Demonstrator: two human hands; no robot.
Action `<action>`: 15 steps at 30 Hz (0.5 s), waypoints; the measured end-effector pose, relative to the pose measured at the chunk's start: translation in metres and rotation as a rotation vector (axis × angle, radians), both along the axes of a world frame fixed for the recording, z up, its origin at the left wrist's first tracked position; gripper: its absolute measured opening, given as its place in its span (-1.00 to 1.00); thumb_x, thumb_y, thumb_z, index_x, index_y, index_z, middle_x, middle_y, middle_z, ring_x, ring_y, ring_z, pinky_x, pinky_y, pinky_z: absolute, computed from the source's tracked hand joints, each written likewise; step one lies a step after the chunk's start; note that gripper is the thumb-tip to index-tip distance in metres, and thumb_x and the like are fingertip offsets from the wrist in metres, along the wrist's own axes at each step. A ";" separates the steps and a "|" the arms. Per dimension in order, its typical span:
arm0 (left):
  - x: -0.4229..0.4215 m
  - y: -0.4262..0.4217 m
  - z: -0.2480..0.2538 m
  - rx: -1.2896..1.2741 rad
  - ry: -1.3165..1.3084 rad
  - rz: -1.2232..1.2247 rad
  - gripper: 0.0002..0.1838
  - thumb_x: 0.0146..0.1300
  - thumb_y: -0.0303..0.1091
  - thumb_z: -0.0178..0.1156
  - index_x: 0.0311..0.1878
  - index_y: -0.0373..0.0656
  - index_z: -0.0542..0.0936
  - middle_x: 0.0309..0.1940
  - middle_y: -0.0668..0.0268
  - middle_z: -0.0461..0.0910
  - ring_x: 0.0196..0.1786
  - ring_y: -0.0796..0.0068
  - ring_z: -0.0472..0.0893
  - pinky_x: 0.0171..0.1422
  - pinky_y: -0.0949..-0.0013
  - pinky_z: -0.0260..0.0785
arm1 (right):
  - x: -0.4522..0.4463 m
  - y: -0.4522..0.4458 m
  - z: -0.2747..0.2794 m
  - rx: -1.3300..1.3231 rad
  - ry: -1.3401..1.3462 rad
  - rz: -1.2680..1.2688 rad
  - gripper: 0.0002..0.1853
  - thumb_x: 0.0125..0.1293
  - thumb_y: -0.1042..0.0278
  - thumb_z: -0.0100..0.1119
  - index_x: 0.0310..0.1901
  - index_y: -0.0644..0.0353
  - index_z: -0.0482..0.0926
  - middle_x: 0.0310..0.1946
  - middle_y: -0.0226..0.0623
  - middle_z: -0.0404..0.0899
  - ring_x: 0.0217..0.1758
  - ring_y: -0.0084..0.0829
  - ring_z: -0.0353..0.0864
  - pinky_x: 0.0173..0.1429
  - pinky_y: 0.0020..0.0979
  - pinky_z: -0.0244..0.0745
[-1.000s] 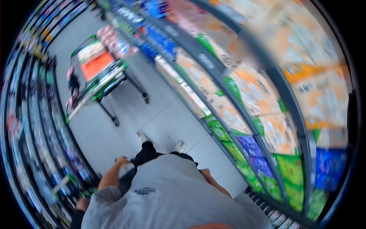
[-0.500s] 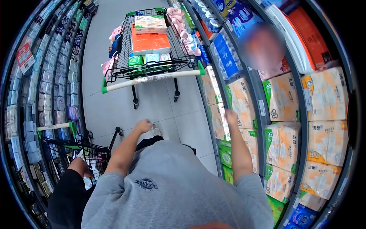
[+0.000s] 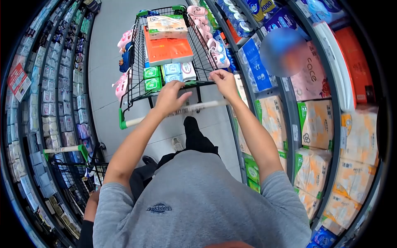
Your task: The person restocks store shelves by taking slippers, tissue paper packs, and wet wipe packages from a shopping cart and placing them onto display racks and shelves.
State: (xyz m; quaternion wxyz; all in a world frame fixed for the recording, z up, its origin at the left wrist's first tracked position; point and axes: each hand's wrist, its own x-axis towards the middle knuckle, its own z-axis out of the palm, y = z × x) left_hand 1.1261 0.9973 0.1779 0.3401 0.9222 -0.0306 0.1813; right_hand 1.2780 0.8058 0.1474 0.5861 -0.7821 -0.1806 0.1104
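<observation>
A shopping cart with a pale handle [image 3: 198, 108] stands in front of me. My left hand [image 3: 169, 99] hovers at the basket's near edge, above the handle, thumb spread and nothing in it. At the near right corner, my right hand [image 3: 225, 84] has its fingers curled, thumb and fingertips together; whether it grips the wire rim is unclear. Inside the cart lie green packs [image 3: 152, 78], light blue packs [image 3: 172, 72] and a white pack [image 3: 188, 71]. Behind them, an orange-red box-like pack [image 3: 169, 51] carries a beige tissue pack [image 3: 167, 27].
Pink clogs [image 3: 215, 51] hang along the cart's right side, more pink ones [image 3: 121, 84] on its left. Shelves of tissue packs [image 3: 316, 124] line my right. At lower left stands a second cart [image 3: 64, 149] beside another person's arm [image 3: 92, 206]. Packed shelves [image 3: 49, 82] line the left.
Both my hands have moved forward from beside my body to the cart's near edge. The cart looks closer. The other person at left has shifted lower in view.
</observation>
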 end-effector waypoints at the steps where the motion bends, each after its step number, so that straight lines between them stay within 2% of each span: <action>1: 0.007 0.013 -0.011 0.071 0.169 0.015 -0.61 0.16 -0.09 0.26 -0.10 -0.21 0.60 -0.19 0.07 0.59 -0.14 0.08 0.58 -0.04 0.16 0.42 | 0.016 0.005 -0.007 0.022 0.086 0.020 -0.82 0.21 0.36 0.22 -0.29 0.32 0.65 -0.48 -0.32 0.68 -0.45 -0.60 0.60 -0.29 -0.55 0.45; 2: 0.016 0.023 -0.024 0.141 0.336 0.032 -0.52 0.16 0.02 0.25 -0.06 -0.21 0.59 -0.17 0.06 0.58 -0.13 0.07 0.57 -0.03 0.15 0.42 | 0.032 0.012 -0.011 0.011 0.119 0.045 -0.83 0.24 0.38 0.19 -0.29 0.34 0.64 -0.46 -0.30 0.67 -0.43 -0.58 0.61 -0.28 -0.55 0.49; 3: 0.019 0.026 -0.039 0.142 0.372 0.017 -0.43 0.12 0.16 0.24 -0.10 -0.21 0.61 -0.23 0.08 0.59 -0.16 0.07 0.58 -0.06 0.15 0.43 | 0.049 0.020 -0.016 0.010 0.120 0.054 -0.83 0.24 0.38 0.19 -0.29 0.34 0.64 -0.46 -0.30 0.67 -0.43 -0.58 0.61 -0.28 -0.55 0.49; 5: 0.026 0.022 -0.059 0.074 0.371 0.064 -0.46 0.09 0.18 0.26 -0.26 -0.21 0.66 -0.37 0.14 0.61 -0.24 0.10 0.60 -0.17 0.17 0.45 | 0.075 0.040 -0.017 -0.004 0.371 0.055 -0.82 0.25 0.39 0.18 -0.28 0.37 0.63 -0.45 -0.26 0.66 -0.41 -0.54 0.63 -0.29 -0.53 0.53; 9: 0.035 0.014 -0.061 0.141 0.156 0.182 -0.55 0.05 0.10 0.31 -0.63 -0.12 0.63 -0.61 0.32 0.55 -0.48 0.30 0.55 -0.45 0.30 0.39 | 0.143 0.096 -0.060 -0.036 0.537 0.168 -0.80 0.24 0.36 0.17 -0.31 0.37 0.60 -0.46 -0.26 0.64 -0.43 -0.53 0.64 -0.35 -0.54 0.53; 11: 0.051 0.020 -0.059 0.107 0.066 0.194 -0.52 -0.02 0.01 0.39 -0.81 -0.10 0.47 -0.72 0.37 0.45 -0.60 0.37 0.46 -0.59 0.33 0.27 | 0.172 0.128 -0.094 -0.078 0.590 0.148 -0.74 0.18 0.26 0.21 -0.38 0.35 0.61 -0.49 -0.25 0.64 -0.50 -0.52 0.62 -0.44 -0.49 0.49; 13: 0.067 0.031 -0.052 0.177 0.154 0.178 -0.49 -0.03 -0.02 0.39 -0.85 -0.10 0.42 -0.74 0.35 0.42 -0.64 0.36 0.43 -0.62 0.33 0.22 | 0.200 0.159 -0.139 -0.126 0.628 0.172 -0.77 0.14 0.29 0.24 -0.39 0.33 0.61 -0.51 -0.23 0.64 -0.55 -0.51 0.60 -0.52 -0.48 0.46; 15: 0.080 0.036 -0.048 0.146 0.161 0.166 -0.50 -0.03 -0.04 0.39 -0.84 -0.10 0.41 -0.75 0.34 0.40 -0.65 0.35 0.41 -0.63 0.32 0.21 | 0.219 0.188 -0.165 -0.275 0.686 0.204 -0.69 0.19 0.14 0.23 -0.25 0.26 0.60 -0.40 -0.33 0.65 -0.41 -0.51 0.62 -0.37 -0.51 0.50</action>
